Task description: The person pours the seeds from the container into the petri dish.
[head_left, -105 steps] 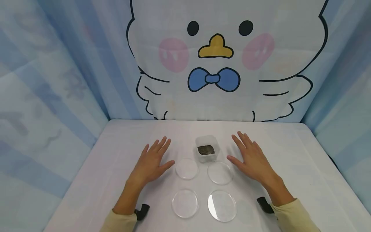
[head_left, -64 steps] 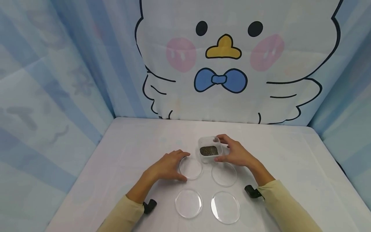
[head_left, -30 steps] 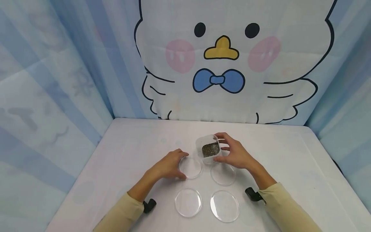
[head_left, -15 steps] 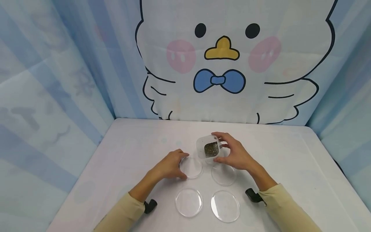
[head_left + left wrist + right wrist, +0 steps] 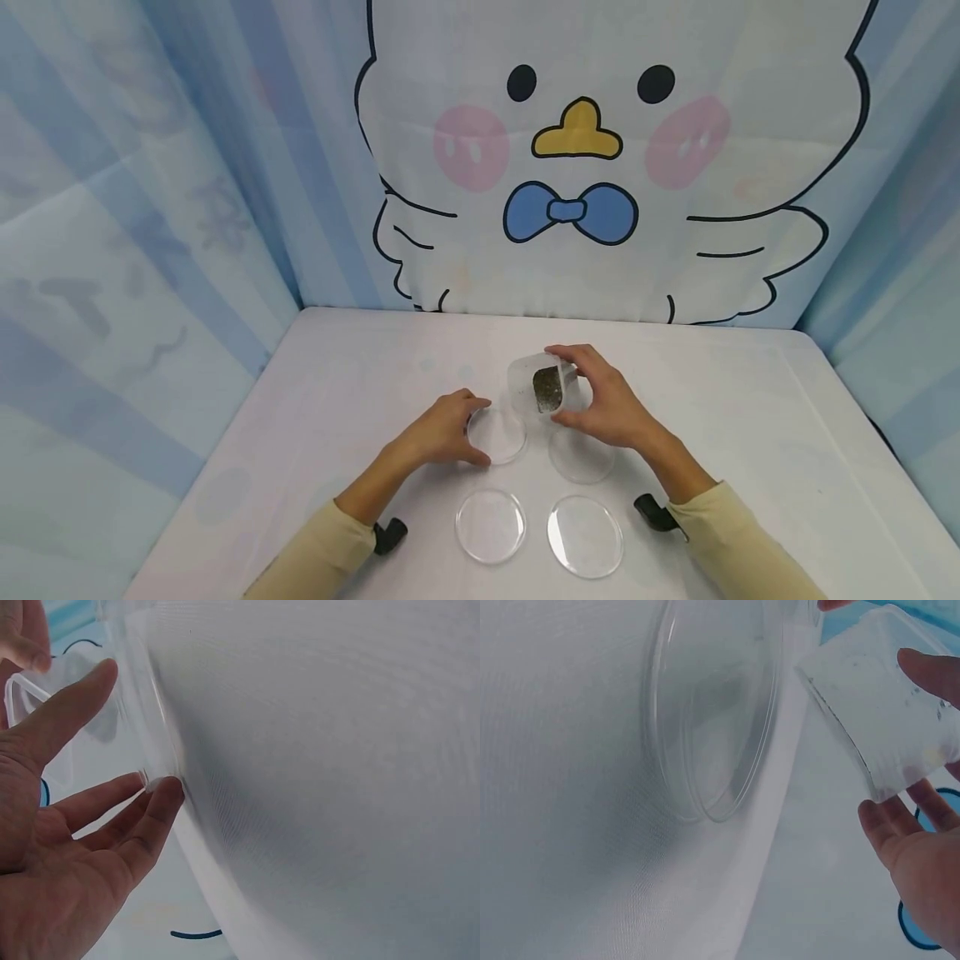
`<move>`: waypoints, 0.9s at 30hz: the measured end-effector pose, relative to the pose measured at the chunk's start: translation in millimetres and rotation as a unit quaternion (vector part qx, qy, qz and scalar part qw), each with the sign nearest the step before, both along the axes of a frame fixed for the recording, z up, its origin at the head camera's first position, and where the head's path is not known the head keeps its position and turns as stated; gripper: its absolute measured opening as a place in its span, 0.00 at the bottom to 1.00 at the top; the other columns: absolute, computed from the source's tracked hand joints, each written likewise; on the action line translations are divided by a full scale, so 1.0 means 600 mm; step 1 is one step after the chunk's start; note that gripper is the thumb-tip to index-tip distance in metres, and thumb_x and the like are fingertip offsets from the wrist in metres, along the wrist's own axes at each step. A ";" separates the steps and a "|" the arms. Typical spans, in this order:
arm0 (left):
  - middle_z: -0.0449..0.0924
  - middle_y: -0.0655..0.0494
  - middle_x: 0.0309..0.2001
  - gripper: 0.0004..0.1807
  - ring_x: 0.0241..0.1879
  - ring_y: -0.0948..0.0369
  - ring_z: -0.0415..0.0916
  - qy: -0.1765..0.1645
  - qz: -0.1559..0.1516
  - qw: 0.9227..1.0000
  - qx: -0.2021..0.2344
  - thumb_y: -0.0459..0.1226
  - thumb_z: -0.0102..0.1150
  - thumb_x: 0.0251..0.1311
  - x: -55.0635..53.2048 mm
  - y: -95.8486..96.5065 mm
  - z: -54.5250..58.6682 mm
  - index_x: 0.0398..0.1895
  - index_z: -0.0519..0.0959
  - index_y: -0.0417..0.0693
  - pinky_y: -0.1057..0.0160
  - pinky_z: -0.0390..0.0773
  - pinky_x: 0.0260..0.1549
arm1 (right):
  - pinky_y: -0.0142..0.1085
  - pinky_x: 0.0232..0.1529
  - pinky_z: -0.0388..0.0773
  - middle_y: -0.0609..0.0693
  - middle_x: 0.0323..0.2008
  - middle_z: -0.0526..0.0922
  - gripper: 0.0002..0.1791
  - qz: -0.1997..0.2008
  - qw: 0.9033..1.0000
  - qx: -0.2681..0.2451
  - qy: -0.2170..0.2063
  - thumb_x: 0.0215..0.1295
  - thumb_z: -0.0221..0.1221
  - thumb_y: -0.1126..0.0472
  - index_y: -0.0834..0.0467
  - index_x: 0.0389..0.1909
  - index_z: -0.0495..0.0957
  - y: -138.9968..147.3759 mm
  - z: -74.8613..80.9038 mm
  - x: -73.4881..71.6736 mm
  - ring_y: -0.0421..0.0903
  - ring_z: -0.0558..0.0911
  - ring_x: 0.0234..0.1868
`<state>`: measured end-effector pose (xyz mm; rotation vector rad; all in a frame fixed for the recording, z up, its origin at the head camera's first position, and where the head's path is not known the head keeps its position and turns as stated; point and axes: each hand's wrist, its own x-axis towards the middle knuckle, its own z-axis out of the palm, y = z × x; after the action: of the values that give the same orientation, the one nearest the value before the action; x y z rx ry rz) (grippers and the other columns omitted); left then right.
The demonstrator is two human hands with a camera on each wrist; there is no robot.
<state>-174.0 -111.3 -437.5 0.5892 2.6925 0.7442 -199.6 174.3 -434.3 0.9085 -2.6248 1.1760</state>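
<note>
My left hand (image 5: 441, 429) holds the back-left clear petri dish (image 5: 501, 437) by its rim, thumb at the near side and fingers at the far side. In the left wrist view its fingertips (image 5: 166, 796) meet the dish's edge. My right hand (image 5: 613, 404) grips a small translucent plastic tub (image 5: 525, 385) between thumb and fingers. The tub is tipped to the left, its mouth close beside the back-left dish. Dark, grainy material (image 5: 547, 389) lies inside the tub. The right wrist view shows the tilted tub (image 5: 870, 712) from the side, off the table.
Three more clear round dishes stand on the white table (image 5: 337, 375): a back-right dish (image 5: 582, 457) under the tub, a front-left dish (image 5: 491, 527) and a front-right dish (image 5: 585, 537). A printed cartoon curtain (image 5: 465, 250) closes off the back.
From lying open beside the things, my left hand has taken hold of the back-left dish and my right hand the tub. The tub has been lifted and tipped further leftward; the grains have shifted.
</note>
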 end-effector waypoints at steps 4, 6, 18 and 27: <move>0.78 0.44 0.57 0.46 0.44 0.58 0.74 0.003 0.002 1.000 -0.002 0.43 0.85 0.46 0.000 0.001 -0.002 0.69 0.76 0.39 0.57 0.80 0.48 | 0.59 0.65 0.77 0.53 0.67 0.73 0.50 -0.008 1.000 0.010 -0.005 0.47 0.78 0.67 0.49 0.74 0.68 -0.005 0.001 0.006 0.54 0.76 0.66; 0.78 0.45 0.57 0.46 0.44 0.58 0.74 0.004 0.004 1.000 -0.002 0.43 0.85 0.46 0.001 0.001 -0.002 0.69 0.76 0.39 0.56 0.80 0.48 | 0.59 0.66 0.77 0.51 0.67 0.72 0.50 -0.012 1.000 0.018 -0.007 0.47 0.78 0.67 0.47 0.74 0.68 -0.008 0.002 0.008 0.54 0.75 0.67; 0.79 0.42 0.57 0.45 0.52 0.51 0.77 0.007 0.006 1.000 0.013 0.40 0.85 0.45 0.002 0.000 -0.006 0.68 0.76 0.36 0.49 0.79 0.58 | 0.57 0.63 0.78 0.49 0.66 0.71 0.50 -0.012 0.999 0.044 0.020 0.47 0.78 0.66 0.48 0.74 0.69 -0.020 0.007 0.019 0.53 0.71 0.68; 0.79 0.43 0.57 0.45 0.52 0.52 0.77 0.013 0.000 1.000 0.013 0.41 0.85 0.45 0.000 -0.002 -0.008 0.68 0.76 0.36 0.49 0.79 0.58 | 0.55 0.62 0.79 0.51 0.66 0.70 0.49 -0.015 0.998 0.059 0.034 0.47 0.78 0.66 0.49 0.73 0.69 -0.027 0.005 0.021 0.52 0.69 0.67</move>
<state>-173.9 -112.2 -442.3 0.6100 2.7105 0.7773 -186.9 158.4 -431.6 0.9091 -2.6666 0.9750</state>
